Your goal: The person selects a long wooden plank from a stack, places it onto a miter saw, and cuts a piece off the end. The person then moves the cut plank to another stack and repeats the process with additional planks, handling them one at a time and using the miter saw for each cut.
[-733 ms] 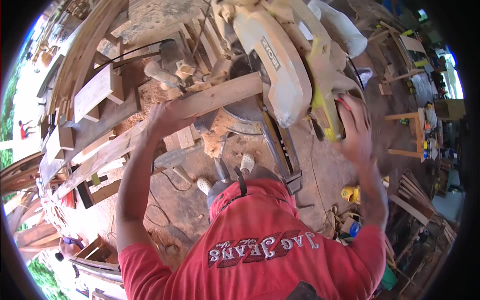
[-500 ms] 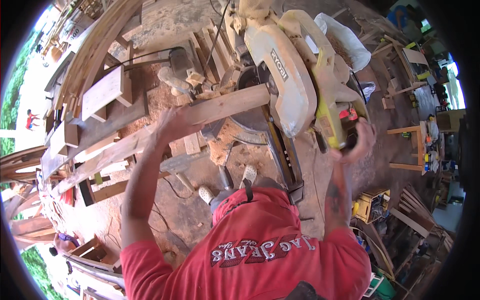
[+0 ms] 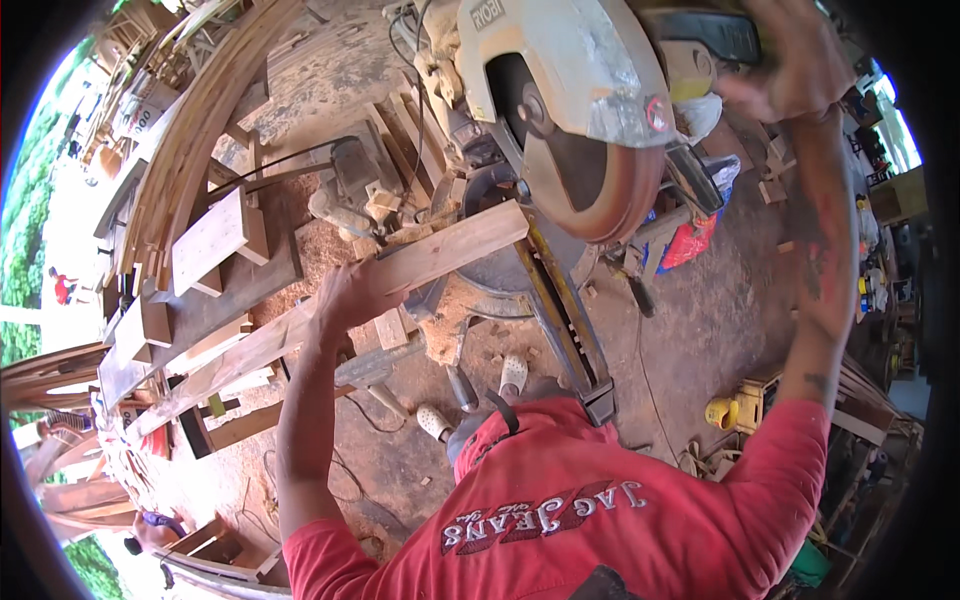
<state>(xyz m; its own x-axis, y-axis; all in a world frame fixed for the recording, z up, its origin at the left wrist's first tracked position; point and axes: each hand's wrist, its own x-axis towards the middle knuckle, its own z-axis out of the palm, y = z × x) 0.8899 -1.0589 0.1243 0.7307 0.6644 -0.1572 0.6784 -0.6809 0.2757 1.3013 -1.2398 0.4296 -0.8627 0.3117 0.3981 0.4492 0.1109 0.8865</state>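
Note:
My left hand (image 3: 350,293) is closed around a long wooden board (image 3: 450,250), lying across the saw's fence and table. The board's squared end rests beside the slot of the miter saw table (image 3: 545,290). Above it the miter saw's head (image 3: 580,60) is raised, with the round blade and its guard (image 3: 610,200) showing. At the upper right my right hand (image 3: 795,60) is beside the black saw handle (image 3: 705,35). Motion smears its fingers, and much of the handle shows uncovered, so its grip cannot be told.
Sawdust and offcuts lie around the saw. Stacked long boards (image 3: 190,150) and a white-topped wooden piece (image 3: 222,240) stand to the left. A yellow crate (image 3: 752,400) sits at the lower right. Cables cross the floor, and a person in red (image 3: 610,480) faces the saw.
The saw head has swung up off the board, uncovering the blade and the board's end. My right hand has risen with it toward the upper right. My left hand stays on the board.

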